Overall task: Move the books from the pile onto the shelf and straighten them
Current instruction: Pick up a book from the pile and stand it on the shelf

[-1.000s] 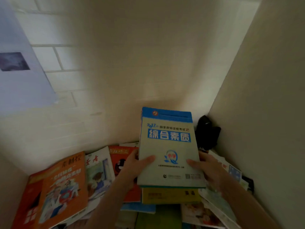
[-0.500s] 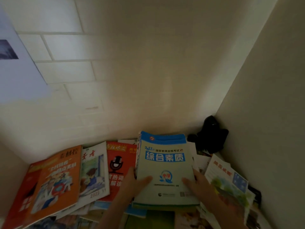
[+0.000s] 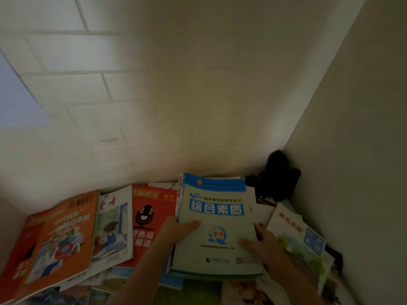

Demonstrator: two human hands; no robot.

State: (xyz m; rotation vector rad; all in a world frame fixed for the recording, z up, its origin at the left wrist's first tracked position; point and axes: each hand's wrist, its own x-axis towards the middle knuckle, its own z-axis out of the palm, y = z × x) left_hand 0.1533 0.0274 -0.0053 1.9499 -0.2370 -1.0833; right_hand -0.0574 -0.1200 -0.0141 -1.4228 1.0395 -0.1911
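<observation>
Left hand (image 3: 176,232), right hand (image 3: 266,245), thumbs gripping blue-topped book (image 3: 217,225)

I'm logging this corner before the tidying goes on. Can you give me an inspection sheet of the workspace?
Surface: hidden under overlapping books; nothing bare seen.
Job's things: blue and white book gripped at both side edges, over the pile; orange magazine, illustrated magazine and red microphone book fanned out to its left.
Clutter: dark object in the corner, unclear what.
Hands: left hand and right hand hold the book, thumbs on its cover.
Cables: nothing seen.
Surroundings: white brick wall behind, plain side panel on the right.
</observation>
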